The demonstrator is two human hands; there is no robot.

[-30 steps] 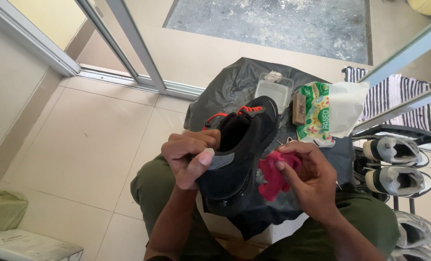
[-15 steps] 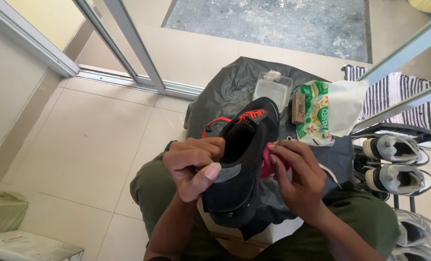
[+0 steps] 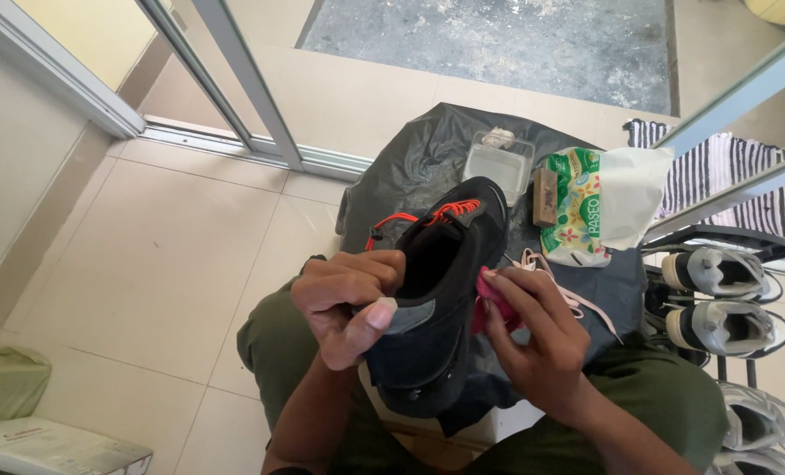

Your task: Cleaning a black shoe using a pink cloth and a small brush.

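My left hand grips a black sneaker with red laces by its heel and collar, toe pointing away from me, above my lap. A pink cloth is bunched in my right hand, which presses it against the shoe's right side. Most of the cloth is hidden behind the shoe and my fingers.
A black plastic sheet on the tile floor carries a clear plastic tub, a brown brush, a green patterned packet and loose pale laces. A shoe rack with grey sneakers stands at right. Sliding door frame ahead.
The pink cloth was held out in the open beside the shoe; my right hand has since brought it in against the shoe's side. The shoe has tipped slightly.
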